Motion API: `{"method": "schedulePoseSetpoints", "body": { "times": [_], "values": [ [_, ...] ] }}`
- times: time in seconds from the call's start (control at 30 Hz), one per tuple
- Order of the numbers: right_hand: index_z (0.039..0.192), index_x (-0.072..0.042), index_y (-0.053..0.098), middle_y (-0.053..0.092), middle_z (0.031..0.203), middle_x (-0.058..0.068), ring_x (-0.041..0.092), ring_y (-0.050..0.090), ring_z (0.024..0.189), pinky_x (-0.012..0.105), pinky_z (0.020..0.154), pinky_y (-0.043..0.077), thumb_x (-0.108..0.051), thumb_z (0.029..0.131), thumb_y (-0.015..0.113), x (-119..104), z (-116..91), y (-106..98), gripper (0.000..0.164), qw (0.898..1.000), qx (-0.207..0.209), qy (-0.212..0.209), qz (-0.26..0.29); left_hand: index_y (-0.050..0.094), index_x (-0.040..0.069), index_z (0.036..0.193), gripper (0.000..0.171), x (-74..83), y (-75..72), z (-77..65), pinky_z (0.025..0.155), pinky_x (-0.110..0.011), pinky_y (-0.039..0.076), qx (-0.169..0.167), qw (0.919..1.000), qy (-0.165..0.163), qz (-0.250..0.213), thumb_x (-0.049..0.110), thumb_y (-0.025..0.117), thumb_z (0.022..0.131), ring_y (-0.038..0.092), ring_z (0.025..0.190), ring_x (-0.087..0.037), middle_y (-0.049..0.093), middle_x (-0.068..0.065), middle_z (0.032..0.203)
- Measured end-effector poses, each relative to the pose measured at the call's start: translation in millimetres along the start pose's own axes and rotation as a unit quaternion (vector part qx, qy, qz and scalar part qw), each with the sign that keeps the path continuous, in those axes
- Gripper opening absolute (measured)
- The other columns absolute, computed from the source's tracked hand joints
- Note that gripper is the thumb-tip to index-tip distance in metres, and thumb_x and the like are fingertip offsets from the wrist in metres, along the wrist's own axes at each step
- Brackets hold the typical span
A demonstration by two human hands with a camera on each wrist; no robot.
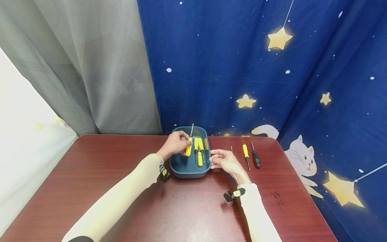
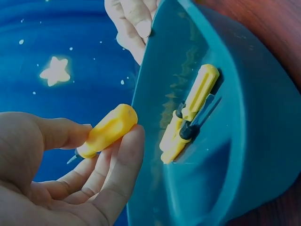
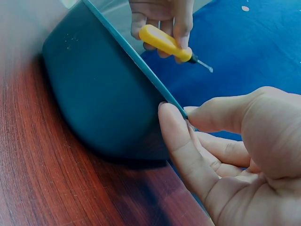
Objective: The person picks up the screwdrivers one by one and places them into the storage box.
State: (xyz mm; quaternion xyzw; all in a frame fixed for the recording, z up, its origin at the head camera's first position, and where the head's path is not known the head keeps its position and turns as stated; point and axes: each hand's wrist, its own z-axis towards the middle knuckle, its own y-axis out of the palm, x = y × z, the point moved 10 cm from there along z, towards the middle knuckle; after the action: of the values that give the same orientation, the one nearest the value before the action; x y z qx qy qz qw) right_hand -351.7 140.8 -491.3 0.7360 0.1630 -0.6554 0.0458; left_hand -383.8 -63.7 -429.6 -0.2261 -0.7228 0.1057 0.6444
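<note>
Over the left part of a dark teal box (image 1: pixel 189 175), my left hand (image 1: pixel 178 143) pinches a yellow-handled screwdriver (image 1: pixel 188 148) by its handle, its metal tip pointing away from me. The left wrist view shows thumb and fingers around that yellow handle (image 2: pixel 109 131). Several more yellow-handled screwdrivers (image 1: pixel 200 159) lie inside on the box floor. My right hand (image 1: pixel 225 162) is at the box's right side; in the right wrist view its thumb and fingers pinch the rim (image 3: pixel 164 94).
Right of the box lie a yellow screwdriver (image 1: pixel 246 152), a black-handled screwdriver (image 1: pixel 256 159) and a thin metal shaft (image 1: pixel 231 149) partly hidden behind my right hand. A blue star curtain (image 1: pixel 211 67) and a grey curtain (image 1: pixel 118 74) hang behind the reddish-brown table (image 1: pixel 187 208).
</note>
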Motion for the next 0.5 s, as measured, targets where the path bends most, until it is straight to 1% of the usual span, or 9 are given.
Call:
{"method": "schedulePoseSetpoints", "body": {
  "times": [0.1, 0.27, 0.37, 0.5],
  "values": [
    [0.139, 0.01, 0.053, 0.068, 0.114, 0.033, 0.017, 0.072, 0.075, 0.033, 0.076, 0.064, 0.002, 0.097, 0.059, -0.5, -0.4, -0.2, 0.043, 1.0, 0.0, 0.004, -0.001, 0.062, 0.001, 0.116, 0.026, -4.4, 1.9, 6.3, 0.067, -0.041, 0.065, -0.005, 0.9998, -0.017, -0.01, 0.013, 0.071, 0.095, 0.07, 0.063, -0.018, 0.066, -0.015, 0.092],
    [0.139, 0.011, 0.052, 0.068, 0.114, 0.033, 0.016, 0.072, 0.075, 0.034, 0.076, 0.064, 0.002, 0.097, 0.059, -0.2, -0.8, 0.1, 0.044, 1.0, -0.004, 0.008, -0.001, 0.063, -0.001, 0.116, 0.025, -13.3, 7.6, 12.9, 0.064, -0.033, 0.064, -0.022, 0.9982, -0.054, -0.014, 0.013, 0.069, 0.096, 0.069, 0.065, -0.016, 0.067, -0.015, 0.093],
    [0.139, 0.01, 0.053, 0.068, 0.113, 0.031, 0.017, 0.072, 0.076, 0.034, 0.077, 0.064, 0.002, 0.097, 0.059, -0.1, -0.5, -0.4, 0.043, 1.0, -0.001, 0.01, -0.002, 0.064, -0.001, 0.116, 0.024, -18.0, 10.8, 15.6, 0.063, -0.031, 0.063, -0.027, 0.9966, -0.077, -0.01, 0.012, 0.067, 0.096, 0.069, 0.066, -0.016, 0.067, -0.015, 0.093],
    [0.139, 0.008, 0.054, 0.069, 0.113, 0.029, 0.018, 0.073, 0.077, 0.034, 0.077, 0.064, 0.001, 0.097, 0.06, 0.0, 0.1, -0.3, 0.042, 1.0, 0.0, 0.011, -0.004, 0.066, -0.002, 0.112, 0.02, -22.9, 14.5, 19.3, 0.066, -0.032, 0.063, -0.028, 0.9944, -0.102, 0.0, 0.011, 0.067, 0.096, 0.07, 0.064, -0.016, 0.067, -0.013, 0.087]
  ]
}}
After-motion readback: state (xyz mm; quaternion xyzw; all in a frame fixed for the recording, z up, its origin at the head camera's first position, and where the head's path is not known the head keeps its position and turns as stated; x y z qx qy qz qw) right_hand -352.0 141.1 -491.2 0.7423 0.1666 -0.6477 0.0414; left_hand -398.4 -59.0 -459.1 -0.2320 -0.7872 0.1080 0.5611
